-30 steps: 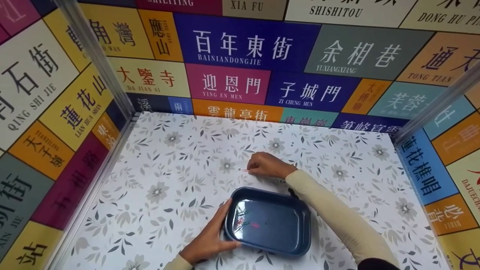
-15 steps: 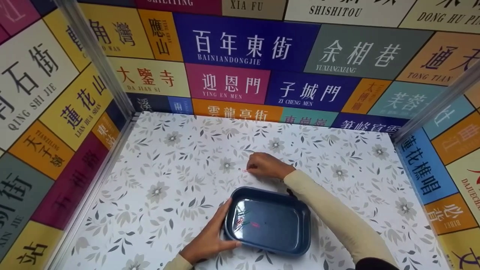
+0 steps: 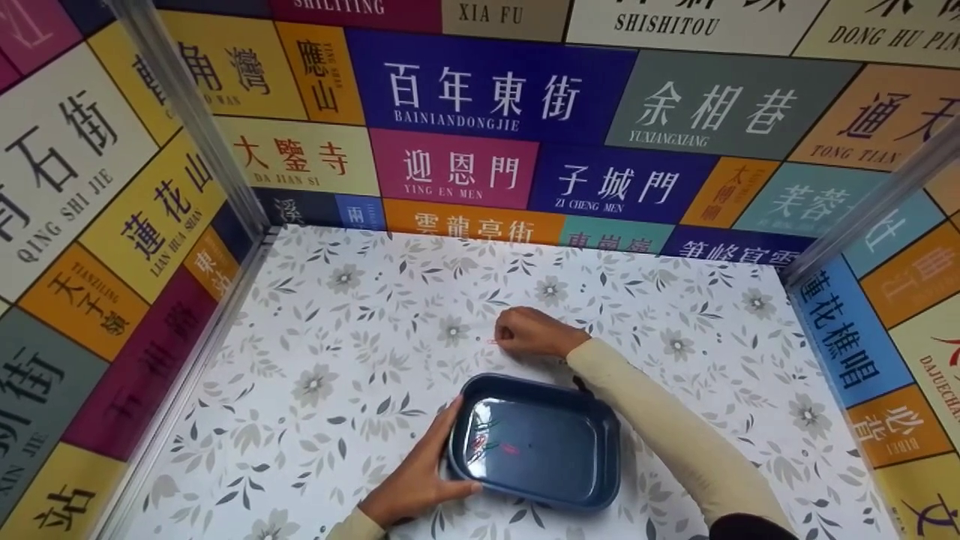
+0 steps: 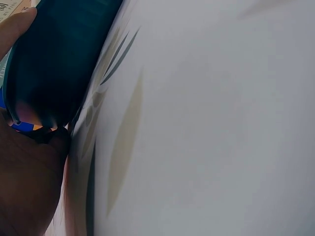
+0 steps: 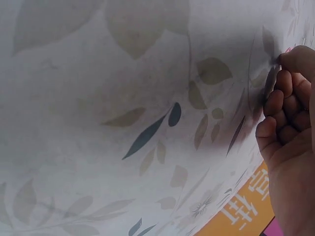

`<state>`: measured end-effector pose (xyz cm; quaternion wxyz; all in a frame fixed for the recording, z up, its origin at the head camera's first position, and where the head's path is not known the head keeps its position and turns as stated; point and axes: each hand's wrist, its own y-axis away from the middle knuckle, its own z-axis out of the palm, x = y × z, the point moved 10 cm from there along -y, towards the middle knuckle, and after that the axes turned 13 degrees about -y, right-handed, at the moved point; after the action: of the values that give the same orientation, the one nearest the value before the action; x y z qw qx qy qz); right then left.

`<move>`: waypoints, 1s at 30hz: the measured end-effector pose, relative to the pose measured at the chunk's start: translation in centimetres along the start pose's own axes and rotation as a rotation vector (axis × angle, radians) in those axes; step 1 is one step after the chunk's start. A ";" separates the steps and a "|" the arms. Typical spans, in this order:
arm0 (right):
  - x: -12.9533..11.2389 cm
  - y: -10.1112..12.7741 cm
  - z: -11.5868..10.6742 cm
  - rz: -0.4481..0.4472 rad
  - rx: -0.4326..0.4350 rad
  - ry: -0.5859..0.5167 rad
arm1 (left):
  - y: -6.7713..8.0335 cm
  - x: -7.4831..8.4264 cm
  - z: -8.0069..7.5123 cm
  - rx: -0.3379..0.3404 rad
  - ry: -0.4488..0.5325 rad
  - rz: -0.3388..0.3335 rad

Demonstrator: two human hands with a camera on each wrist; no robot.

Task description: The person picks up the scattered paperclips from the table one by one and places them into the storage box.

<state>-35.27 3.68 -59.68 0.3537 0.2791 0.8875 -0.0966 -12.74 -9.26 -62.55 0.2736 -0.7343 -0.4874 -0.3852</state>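
Note:
A dark blue rectangular dish (image 3: 544,499) stands on the table with a few small, thin red and green pieces (image 3: 495,444) inside, near its left end. My left hand (image 3: 420,476) grips its front left corner, thumb along the front wall and fingers up the left side. The dish wall (image 4: 59,54) also shows between thumb and fingers in the left wrist view. Beyond the dish, my right hand (image 3: 534,331) is down at the tabletop with fingers curled. A thin small red piece (image 3: 493,342) sticks out at its pinched fingertips; its exact kind is too small to tell.
The table (image 3: 360,315) has a white surface printed with grey flowers and leaves. Coloured panels with large characters (image 3: 487,86) wall it in at the back and on both sides. Metal corner posts (image 3: 217,135) stand where the panels meet. The right forearm passes close by the dish's right side.
The red piece at my right fingertips shifts slightly, and the right hand barely moves. The left hand and the dish stay in place.

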 end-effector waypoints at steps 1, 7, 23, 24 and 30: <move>0.0 0.0 -0.1 -0.007 0.007 0.003 | 0.0 0.0 0.0 0.000 -0.001 -0.002; -0.9 0.3 -0.3 -0.119 0.029 0.072 | 0.0 0.0 0.0 -0.002 -0.021 0.011; -1.3 -0.4 -0.3 -0.043 -0.073 0.027 | 0.0 0.0 -0.1 0.008 -0.016 0.010; -0.9 -0.4 -0.2 -0.010 -0.083 0.003 | 0.0 0.0 -0.1 0.009 -0.013 0.013; 0.4 -0.4 0.0 0.088 -0.109 -0.057 | -0.1 0.1 0.0 -0.001 -0.003 0.023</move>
<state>-35.68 3.50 -59.97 0.3974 0.2954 0.8679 -0.0406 -12.82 -9.18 -62.43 0.2770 -0.7404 -0.4793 -0.3813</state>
